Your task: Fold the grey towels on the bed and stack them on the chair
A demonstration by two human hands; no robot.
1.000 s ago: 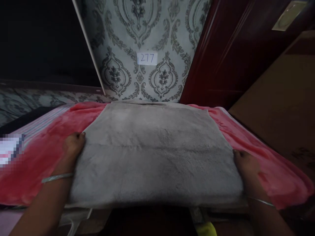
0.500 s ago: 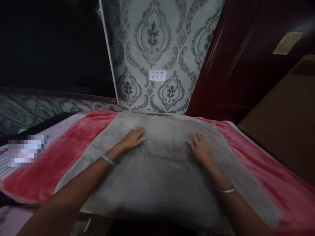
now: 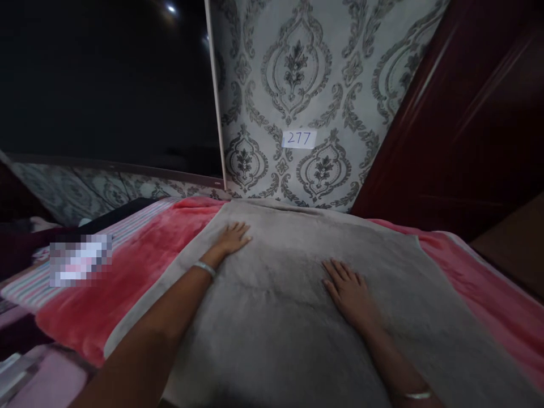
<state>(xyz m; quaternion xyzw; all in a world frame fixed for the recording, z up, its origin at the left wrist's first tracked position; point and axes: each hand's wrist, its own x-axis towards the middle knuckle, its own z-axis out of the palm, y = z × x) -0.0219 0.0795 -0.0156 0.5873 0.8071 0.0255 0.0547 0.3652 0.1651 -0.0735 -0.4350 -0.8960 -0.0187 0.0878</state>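
Left hand (image 3: 232,239) and right hand (image 3: 348,289), released from the side edges of the grey towel (image 3: 293,334), now lie flat, fingers spread, smoothing it.

Bare hands (image 3: 232,238), silver wrist bangles (image 3: 205,268)

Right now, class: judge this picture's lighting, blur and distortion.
Head view: dim, upper left nearly black with one glare spot; wide-angle distortion slants the white trim; a pixelated patch at left; grey towel, left hand and right hand fairly sharp.
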